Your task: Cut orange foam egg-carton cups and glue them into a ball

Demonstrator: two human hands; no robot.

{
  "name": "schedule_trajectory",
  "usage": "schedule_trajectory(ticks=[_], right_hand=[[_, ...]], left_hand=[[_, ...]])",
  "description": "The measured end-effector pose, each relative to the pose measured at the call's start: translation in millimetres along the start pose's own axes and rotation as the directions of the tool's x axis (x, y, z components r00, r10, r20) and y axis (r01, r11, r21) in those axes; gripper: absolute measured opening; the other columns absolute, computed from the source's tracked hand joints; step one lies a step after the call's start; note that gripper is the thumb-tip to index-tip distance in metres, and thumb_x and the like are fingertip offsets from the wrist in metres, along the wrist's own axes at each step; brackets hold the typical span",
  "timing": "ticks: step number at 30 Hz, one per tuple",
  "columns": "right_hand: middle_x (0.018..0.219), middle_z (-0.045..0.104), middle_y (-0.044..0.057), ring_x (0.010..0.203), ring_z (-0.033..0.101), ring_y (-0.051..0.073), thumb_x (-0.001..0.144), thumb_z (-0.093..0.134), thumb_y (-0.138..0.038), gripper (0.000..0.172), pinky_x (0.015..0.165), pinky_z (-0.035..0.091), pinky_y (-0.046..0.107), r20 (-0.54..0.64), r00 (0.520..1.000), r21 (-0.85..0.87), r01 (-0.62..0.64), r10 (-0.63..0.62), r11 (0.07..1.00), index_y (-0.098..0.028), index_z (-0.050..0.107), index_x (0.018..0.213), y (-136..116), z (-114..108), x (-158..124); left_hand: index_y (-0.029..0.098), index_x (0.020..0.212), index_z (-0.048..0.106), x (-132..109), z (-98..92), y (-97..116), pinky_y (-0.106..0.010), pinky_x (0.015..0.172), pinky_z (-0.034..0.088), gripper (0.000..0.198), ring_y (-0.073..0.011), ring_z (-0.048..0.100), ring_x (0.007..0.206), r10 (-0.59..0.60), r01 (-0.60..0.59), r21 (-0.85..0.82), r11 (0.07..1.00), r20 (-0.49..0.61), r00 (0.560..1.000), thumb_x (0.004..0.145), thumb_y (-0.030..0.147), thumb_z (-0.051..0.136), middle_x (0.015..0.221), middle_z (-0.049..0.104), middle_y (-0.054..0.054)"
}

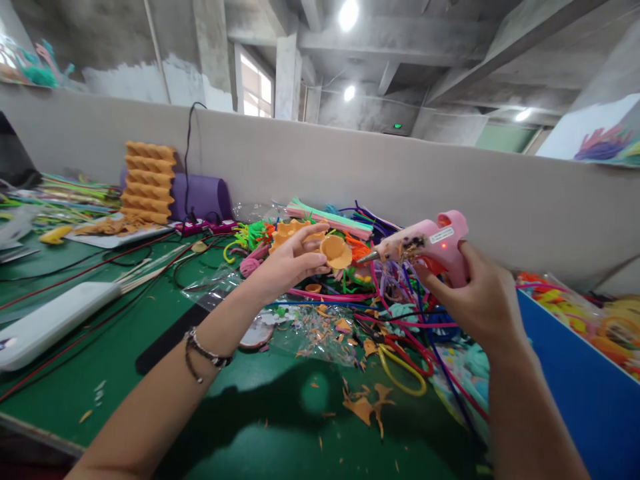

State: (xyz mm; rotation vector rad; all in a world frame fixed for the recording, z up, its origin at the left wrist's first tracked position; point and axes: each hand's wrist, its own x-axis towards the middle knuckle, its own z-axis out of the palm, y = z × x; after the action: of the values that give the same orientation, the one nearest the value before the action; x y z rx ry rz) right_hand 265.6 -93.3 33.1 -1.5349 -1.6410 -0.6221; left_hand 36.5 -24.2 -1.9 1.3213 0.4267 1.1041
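Over a green table [125, 347] littered with pipe cleaners [400, 333], our left hand [287, 263] pinches an orange foam cup [336, 252] while our right hand [480, 293] grips the pink glue gun [425, 243], nozzle just beside it, so gluing seems underway and calls for steady aim.

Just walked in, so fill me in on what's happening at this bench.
A person is working with both hands above a green table. The left hand holds a small orange cup-shaped piece up in the air. The right hand grips a pink glue gun, its nozzle pointed at that piece and close to it; whether they touch cannot be told. Below lie a heap of coloured pipe cleaners, orange scraps and a stack of orange pieces farther back.
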Motion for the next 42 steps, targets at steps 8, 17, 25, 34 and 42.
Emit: schedule_trajectory(ticks=[8,17,25,34,42], right_hand=[[0.041,0.027,-0.008,0.038,0.024,0.008,0.066,0.055,-0.052,0.043,0.038,0.022,0.023,-0.049,0.999,0.049,0.014,-0.012,0.999,-0.024,0.024,0.056,-4,-5,-3],[0.041,0.027,-0.009,0.038,0.023,0.008,0.068,0.056,-0.045,0.037,0.038,0.02,0.024,-0.091,0.996,0.094,-0.007,0.016,0.996,-0.023,0.028,0.059,-8,-9,-6],[0.041,0.026,-0.008,0.037,0.022,0.008,0.07,0.055,-0.043,0.036,0.038,0.02,0.025,-0.094,0.995,0.103,-0.028,0.038,0.994,-0.023,0.027,0.059,-11,-9,-6],[0.042,0.023,-0.009,0.038,0.021,0.008,0.071,0.055,-0.044,0.04,0.04,0.02,0.025,-0.094,0.995,0.073,-0.01,0.017,0.997,-0.024,0.023,0.058,-9,-8,-5],[0.042,0.024,-0.008,0.037,0.022,0.009,0.069,0.055,-0.045,0.037,0.04,0.02,0.025,-0.072,0.997,0.058,-0.011,0.016,0.998,-0.024,0.027,0.058,-5,-8,-5]], left_hand=[[0.019,0.115,0.044,-7,5.3,7,-0.027,0.075,0.047,0.062,-0.0162,0.06,0.084,0.078,-0.075,-0.031,0.997,0.094,0.993,0.059,0.014,0.069,0.096,0.06,-0.004],[0.025,0.12,0.039,-12,3.5,8,-0.025,0.071,0.048,0.068,-0.0156,0.058,0.085,0.175,-0.195,0.085,0.977,0.199,0.964,0.061,0.013,0.07,0.102,0.053,-0.004],[0.026,0.119,0.04,-13,2.9,8,-0.028,0.079,0.047,0.068,-0.0167,0.058,0.089,0.202,-0.236,0.131,0.963,0.233,0.951,0.06,0.013,0.071,0.099,0.052,-0.003],[0.024,0.119,0.04,-13,2.9,11,-0.027,0.078,0.047,0.065,-0.016,0.058,0.088,0.215,-0.254,0.142,0.957,0.243,0.946,0.062,0.013,0.069,0.098,0.053,-0.003],[0.025,0.116,0.041,-13,1.5,12,-0.026,0.077,0.047,0.061,-0.0144,0.058,0.086,0.226,-0.265,0.138,0.954,0.245,0.943,0.064,0.011,0.068,0.097,0.053,-0.002]])
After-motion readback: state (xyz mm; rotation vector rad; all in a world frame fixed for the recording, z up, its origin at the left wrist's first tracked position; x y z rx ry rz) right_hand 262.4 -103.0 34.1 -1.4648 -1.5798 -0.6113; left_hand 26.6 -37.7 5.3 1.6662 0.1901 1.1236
